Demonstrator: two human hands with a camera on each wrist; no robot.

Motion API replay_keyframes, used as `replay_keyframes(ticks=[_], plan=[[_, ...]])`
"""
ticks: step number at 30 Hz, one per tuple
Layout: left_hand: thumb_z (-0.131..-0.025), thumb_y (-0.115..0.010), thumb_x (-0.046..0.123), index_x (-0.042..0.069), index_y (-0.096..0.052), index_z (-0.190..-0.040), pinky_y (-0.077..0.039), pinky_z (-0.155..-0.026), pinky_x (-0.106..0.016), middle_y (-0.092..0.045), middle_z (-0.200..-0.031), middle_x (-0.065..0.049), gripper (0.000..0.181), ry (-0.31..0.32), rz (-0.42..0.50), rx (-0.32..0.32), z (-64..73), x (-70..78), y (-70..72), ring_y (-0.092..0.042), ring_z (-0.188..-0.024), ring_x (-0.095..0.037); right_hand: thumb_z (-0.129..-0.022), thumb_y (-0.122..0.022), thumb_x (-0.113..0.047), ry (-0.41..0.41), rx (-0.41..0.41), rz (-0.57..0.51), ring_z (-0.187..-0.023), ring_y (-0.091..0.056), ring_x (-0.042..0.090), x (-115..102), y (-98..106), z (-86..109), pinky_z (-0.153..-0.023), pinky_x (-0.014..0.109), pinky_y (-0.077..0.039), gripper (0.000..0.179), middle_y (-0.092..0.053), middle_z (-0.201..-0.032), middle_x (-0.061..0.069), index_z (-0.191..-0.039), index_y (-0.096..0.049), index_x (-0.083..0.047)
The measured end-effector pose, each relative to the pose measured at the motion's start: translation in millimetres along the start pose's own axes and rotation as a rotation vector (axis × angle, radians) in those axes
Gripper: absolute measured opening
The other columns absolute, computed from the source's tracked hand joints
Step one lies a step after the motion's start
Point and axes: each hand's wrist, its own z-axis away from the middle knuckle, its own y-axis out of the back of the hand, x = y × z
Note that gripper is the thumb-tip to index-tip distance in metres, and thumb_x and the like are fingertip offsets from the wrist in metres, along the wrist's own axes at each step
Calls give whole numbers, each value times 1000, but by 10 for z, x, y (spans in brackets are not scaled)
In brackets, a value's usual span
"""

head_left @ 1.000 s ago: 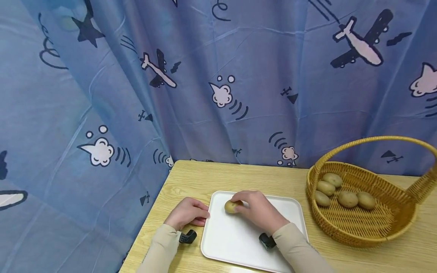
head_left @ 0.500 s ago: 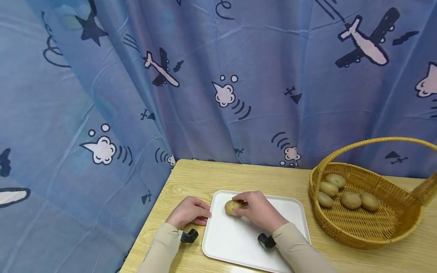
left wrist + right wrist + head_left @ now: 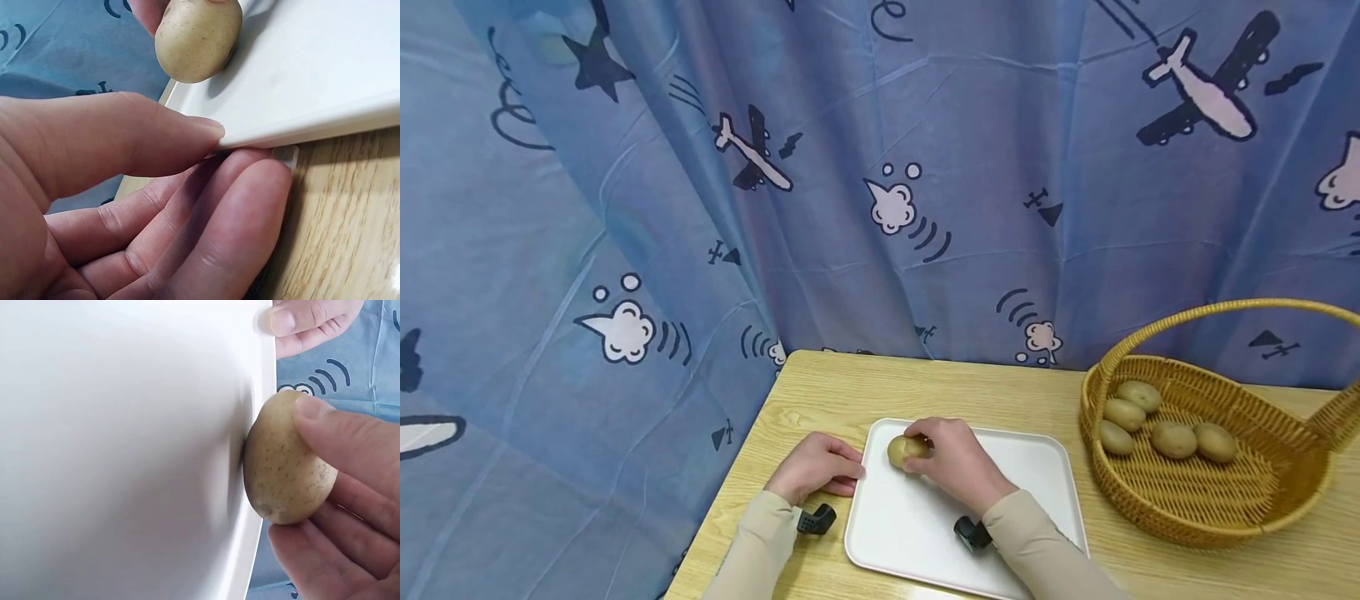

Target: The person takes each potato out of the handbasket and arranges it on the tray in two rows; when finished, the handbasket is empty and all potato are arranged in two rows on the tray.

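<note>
Head view: right hand (image 3: 957, 462) pinching a tan oval potato (image 3: 907, 451)
It's at the far left of a white rectangular tray (image 3: 917, 533) on a pale wood-grain table (image 3: 820, 400), yellow woven basket (image 3: 1195, 496) of five similar potatoes (image 3: 1173, 440) to the right. Left wrist view: left hand (image 3: 119, 150) has the tray's left rim pinched, thumb above, fingers below. Right wrist view: thumb's on one side of the potato, fingertips on another, can't tell if it touches the tray.

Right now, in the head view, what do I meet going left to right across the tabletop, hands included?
Left hand, gripped potato, right hand, wicker basket.
</note>
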Motion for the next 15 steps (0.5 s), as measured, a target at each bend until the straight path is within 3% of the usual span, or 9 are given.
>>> replay_keyframes(ticks=[15], plan=[[-90,-85,10,-1,-80,-112,-70,-73,-32,-80,-96,-12,25,12,3,-5,-2,-3,12,-79,-76,-15,-80,-97,-13,4,-5,15,-98,-71,14,8,-14,6,-87,35,-64,37,-80,-115,6,-113,-82,-9]])
